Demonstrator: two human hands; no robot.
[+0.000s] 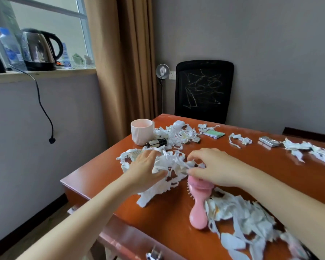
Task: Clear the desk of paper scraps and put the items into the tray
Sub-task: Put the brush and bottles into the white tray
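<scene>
The left hand (144, 170) curls around a bunch of scraps (172, 162) on the desk (158, 222); the right hand (214, 167) pinches it above a brush (198, 205).

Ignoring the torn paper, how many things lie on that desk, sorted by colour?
Pink: 2, cup and hairbrush
Dark: 1, bottle
Green: 1, packet
Silver: 1, flat case
White: 1, small rounded item
Total: 6

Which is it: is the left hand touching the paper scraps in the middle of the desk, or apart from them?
Touching. The head view shows the left hand, fingers above and thumb below, gripping the bunch of paper scraps; no gap between them.
</scene>
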